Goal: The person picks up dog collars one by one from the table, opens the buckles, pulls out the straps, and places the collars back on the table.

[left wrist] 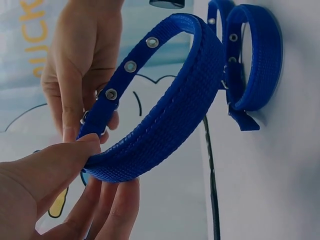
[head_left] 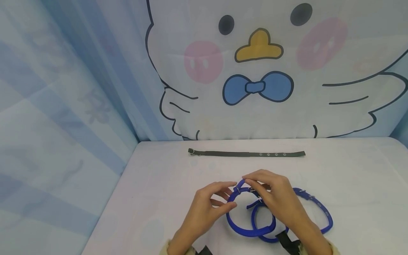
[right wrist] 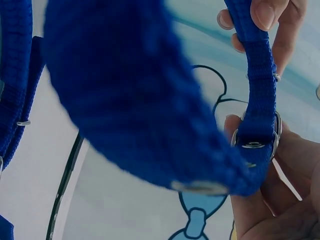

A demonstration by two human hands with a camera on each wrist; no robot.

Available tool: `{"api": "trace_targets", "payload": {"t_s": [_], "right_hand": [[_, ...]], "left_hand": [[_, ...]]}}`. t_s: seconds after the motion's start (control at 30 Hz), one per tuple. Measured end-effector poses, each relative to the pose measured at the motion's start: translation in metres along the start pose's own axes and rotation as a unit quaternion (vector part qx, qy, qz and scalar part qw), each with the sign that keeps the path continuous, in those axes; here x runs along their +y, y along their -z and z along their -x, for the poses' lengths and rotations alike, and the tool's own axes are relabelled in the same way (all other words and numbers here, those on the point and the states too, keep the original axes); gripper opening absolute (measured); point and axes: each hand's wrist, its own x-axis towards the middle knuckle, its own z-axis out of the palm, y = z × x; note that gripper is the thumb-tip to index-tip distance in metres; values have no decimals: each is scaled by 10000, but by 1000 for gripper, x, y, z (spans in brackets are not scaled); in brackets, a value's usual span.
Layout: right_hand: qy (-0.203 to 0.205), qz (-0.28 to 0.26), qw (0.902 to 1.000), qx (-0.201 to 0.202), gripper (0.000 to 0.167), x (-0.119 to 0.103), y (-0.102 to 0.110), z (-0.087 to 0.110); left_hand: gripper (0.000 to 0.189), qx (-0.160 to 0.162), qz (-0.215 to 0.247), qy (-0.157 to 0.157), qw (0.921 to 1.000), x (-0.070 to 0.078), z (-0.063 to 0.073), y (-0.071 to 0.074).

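Both hands hold a blue collar (head_left: pixel 247 232) in a loop above the table, its padded band curving toward me. My left hand (head_left: pixel 207 207) pinches the band between thumb and fingers, on the loop's left side. At the top of the loop, the fingers of my right hand (head_left: pixel 280 196) grip the strap by the metal buckle (right wrist: pixel 276 135). In the left wrist view, several metal eyelets (left wrist: pixel 130 66) line the narrow strap. More blue webbing, a looped blue collar (head_left: pixel 269 240), lies behind and below the held one, partly hidden by it.
Toward the right, past my right wrist, another blue collar (head_left: pixel 328 216) curves on the white table (head_left: pixel 153 198). A dark green collar (head_left: pixel 229 154) lies stretched out straight near the back edge. Behind the table hangs a cartoon-printed curtain (head_left: pixel 204 117).
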Motion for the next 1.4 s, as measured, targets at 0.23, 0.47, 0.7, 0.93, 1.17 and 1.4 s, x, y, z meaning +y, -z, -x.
{"api": "trace_targets", "payload": {"t_s": [0.23,0.47,0.7,0.93,1.17,1.4], "right_hand": [[-91,-40,9999,135,15,0,-1,0],[-316,-114,9993,140,15,-1,-3,1],[-418,-65,9990,121,15,0,-2,0],[-391,-52,9991,185,15,0,-2,0],[-300,62,9991,-296,18,1,-3,0],[206,930,9941,-527,24,-1,-3,-1]], "left_hand": [[41,-92,25,-23,10000,1,0,0],[39,-16,55,9,10000,0,0,-2],[37,-3,147,66,9999,1,0,-4],[47,98,344,-12,9994,2,1,-5],[44,227,304,-73,9993,2,2,-7],[40,340,64,-268,9990,0,2,-8]]}}
